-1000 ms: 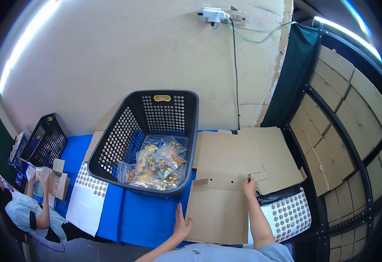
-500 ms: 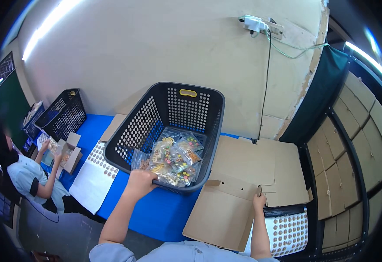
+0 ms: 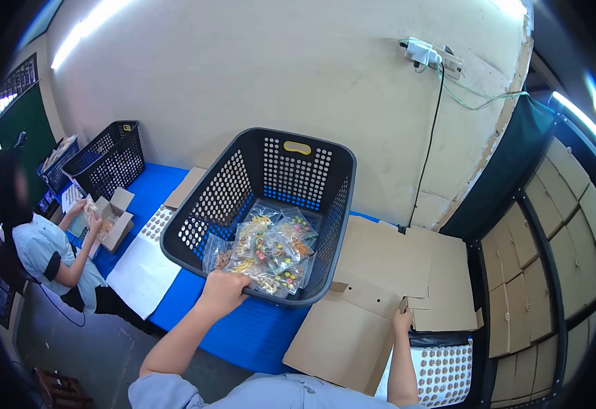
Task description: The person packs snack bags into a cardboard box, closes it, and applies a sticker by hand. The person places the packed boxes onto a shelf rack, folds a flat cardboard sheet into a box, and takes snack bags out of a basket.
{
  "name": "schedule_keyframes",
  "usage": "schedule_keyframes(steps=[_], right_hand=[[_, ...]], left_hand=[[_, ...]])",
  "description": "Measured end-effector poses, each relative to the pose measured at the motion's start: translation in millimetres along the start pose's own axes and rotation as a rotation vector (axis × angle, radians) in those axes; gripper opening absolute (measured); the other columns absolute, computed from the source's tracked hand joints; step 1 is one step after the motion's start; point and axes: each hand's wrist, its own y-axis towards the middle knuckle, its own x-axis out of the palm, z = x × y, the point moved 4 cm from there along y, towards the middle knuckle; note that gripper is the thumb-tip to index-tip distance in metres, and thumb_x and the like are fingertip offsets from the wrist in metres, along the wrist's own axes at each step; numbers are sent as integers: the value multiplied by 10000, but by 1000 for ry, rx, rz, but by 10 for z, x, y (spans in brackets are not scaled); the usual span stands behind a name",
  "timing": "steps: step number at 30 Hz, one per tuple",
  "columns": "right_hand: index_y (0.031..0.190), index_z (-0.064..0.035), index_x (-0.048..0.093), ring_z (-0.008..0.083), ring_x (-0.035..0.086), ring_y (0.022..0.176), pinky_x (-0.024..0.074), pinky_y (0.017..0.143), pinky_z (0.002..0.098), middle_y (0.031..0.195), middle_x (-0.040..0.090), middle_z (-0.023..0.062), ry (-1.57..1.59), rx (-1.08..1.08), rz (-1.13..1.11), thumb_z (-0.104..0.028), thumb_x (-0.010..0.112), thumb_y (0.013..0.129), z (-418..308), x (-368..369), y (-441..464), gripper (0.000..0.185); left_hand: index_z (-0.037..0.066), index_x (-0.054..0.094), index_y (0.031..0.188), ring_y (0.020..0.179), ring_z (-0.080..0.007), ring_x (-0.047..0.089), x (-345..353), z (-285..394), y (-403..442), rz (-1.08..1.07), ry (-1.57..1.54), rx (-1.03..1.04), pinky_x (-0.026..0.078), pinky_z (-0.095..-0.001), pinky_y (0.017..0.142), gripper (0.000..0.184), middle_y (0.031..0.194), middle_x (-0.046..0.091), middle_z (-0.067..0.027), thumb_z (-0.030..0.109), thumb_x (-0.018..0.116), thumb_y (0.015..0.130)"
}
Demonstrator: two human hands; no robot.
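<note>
My left hand [image 3: 224, 292] is closed over the near rim of a large black plastic laundry-style basket [image 3: 206, 194]. Inside the basket lie several clear plastic bags [image 3: 270, 249] of small, colourful pieces, some green, pink and yellow. To the right, my right hand [image 3: 402, 320] pinches the right edge of a brown cardboard box [image 3: 342, 341], opened out and tilted towards me. The box's near panel leans in front of my body, and flat cardboard [image 3: 383, 255] lies behind it. My right fingertips are partly hidden by the cardboard.
A co-worker [image 3: 59, 255] at the left holds a small bag over an open carton [image 3: 115, 221]. Another black basket [image 3: 107, 157] stands behind. Printed sticker sheets [image 3: 144, 273] lie on the blue table [image 3: 226, 334]. Shelves of brown boxes [image 3: 516, 286] rise at the right.
The view has swung slightly, so the wall and socket sit further right. Both hands keep their holds on the basket and the cardboard box.
</note>
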Motion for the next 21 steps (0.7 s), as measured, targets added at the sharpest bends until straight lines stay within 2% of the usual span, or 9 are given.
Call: schedule_keyframes(steps=[3,7,8,11,13,15,17,19,21], right_hand=[[1004,57,648,391,655,857,503,792,447,891,671,256,95,19,-11,-159,566,792,-26,-59,-14,313],[995,64,646,380,659,863,504,790,442,896,672,260,145,79,-58,-163,553,792,-15,-111,-20,318],[992,66,646,378,659,865,504,794,441,891,672,259,140,97,-70,-157,555,789,-8,-91,-21,315],[981,73,648,379,661,853,506,792,440,882,674,256,80,31,-1,-143,574,779,-36,-21,-12,306],[973,78,649,377,664,843,510,786,435,874,676,253,49,-9,42,-126,579,775,-22,12,-55,293],[964,82,651,375,668,832,513,780,431,865,678,250,25,-55,102,-109,583,771,-104,12,15,280],[952,85,651,364,678,814,520,757,409,852,681,242,95,1,-22,-68,600,764,-153,-37,30,248],[943,77,657,349,684,802,524,741,386,846,684,237,164,2,1,-33,630,756,-303,-56,77,218],[977,67,655,339,678,779,523,730,369,819,680,217,262,-46,-2,-39,680,751,-520,-74,126,251]], left_hand=[[113,657,786,760,-275,666,-52,-129,176,-47,59,23,505,-408,654,165,779,670,-67,211,744,686],[113,673,799,787,-282,665,-173,-374,311,-71,82,7,508,-406,654,282,796,672,-69,354,774,695],[120,691,807,748,-286,662,-213,-444,345,-24,56,19,506,-404,632,338,774,671,-68,424,777,688],[124,702,798,698,-287,656,-424,-559,404,-15,-6,-87,503,-399,612,330,740,669,-68,429,774,693],[121,703,774,661,-289,650,-401,-599,355,54,9,-59,501,-398,597,327,712,665,-67,430,773,695],[159,710,780,682,-252,662,-382,-564,333,6,65,-22,501,-368,581,266,699,664,-45,394,792,688],[163,703,807,700,-250,665,-310,-558,304,-8,42,-15,506,-369,596,254,701,658,-37,375,781,691],[169,701,854,727,-250,667,-203,-449,289,-73,72,97,513,-369,619,248,738,665,-35,341,771,689],[161,698,899,755,-249,668,-92,-361,253,-145,86,110,516,-374,637,267,792,673,-36,312,766,690]])
